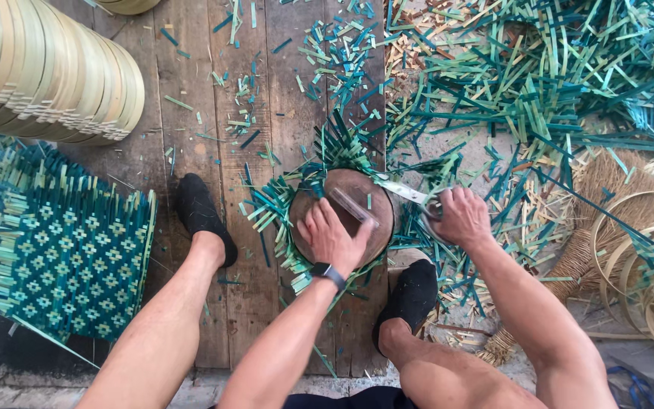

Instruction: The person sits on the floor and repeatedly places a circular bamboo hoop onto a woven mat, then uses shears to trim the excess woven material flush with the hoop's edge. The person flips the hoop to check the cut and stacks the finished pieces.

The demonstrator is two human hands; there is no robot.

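scissors (pixel 406 192) are clenched in our right hand (pixel 459 217), trimming a woven mat (pixel 319 163); our left hand (pixel 332 236) is pressing flat on a round wooden mould (pixel 346 198) over it. strips seem light, springy, brittle.

the round block (pixel 357 198) lies under the left hand (pixel 332 238) fingers; the scissors (pixel 410 193) sit in the right hand (pixel 459 218) fingers, just right of the block; cut strips (pixel 524 83) lie beyond both; woven mats (pixel 54 242) lie far left.
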